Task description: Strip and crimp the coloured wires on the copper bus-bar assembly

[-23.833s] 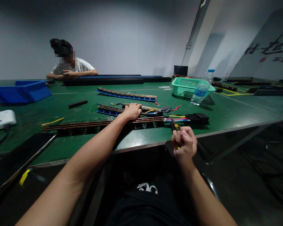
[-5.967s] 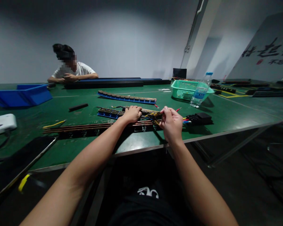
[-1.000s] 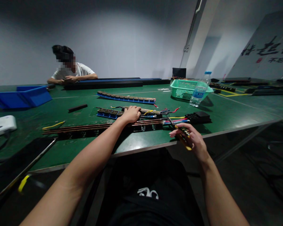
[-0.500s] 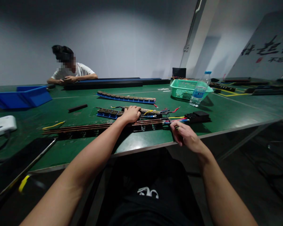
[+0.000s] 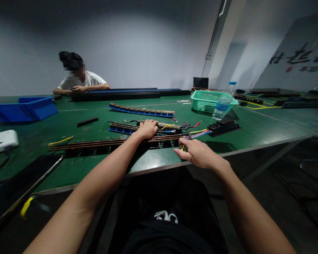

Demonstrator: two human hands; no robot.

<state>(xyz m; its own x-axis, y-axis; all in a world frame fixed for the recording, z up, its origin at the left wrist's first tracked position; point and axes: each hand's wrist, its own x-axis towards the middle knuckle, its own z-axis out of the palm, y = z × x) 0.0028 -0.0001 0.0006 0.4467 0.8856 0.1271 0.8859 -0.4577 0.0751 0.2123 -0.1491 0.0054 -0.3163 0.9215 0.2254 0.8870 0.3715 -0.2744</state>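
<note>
The long black rail with copper bars (image 5: 95,145) lies along the near side of the green tabletop (image 5: 148,164), and its middle is partly hidden by the left arm (image 5: 106,174). The left hand (image 5: 147,129) rests over the black strip with brass-coloured bars (image 5: 161,124), just behind the rail; its fingers bend down over this strip, but whether they grip it or only press on it, I cannot tell. The fingers of the right hand (image 5: 194,152) are closed around the pliers (image 5: 190,135), while the thumb points away to the left. The tip of the pliers is at the coloured wires (image 5: 201,133) near the right end of the rail; whether a wire is caught in it is too small to see.

These wires lead to the black end block (image 5: 224,127), which is tilted and seems raised, because its shadow (image 5: 220,146) lies apart from it. In my judgement, here is the main danger: if the pliers twist too strongly, the block's weight could strain the wires at their joints. If the tip slips, it could damage a neighbouring wire. The left hand appears not to hold the rail firmly, so the rail could slide towards the near edge.
</note>
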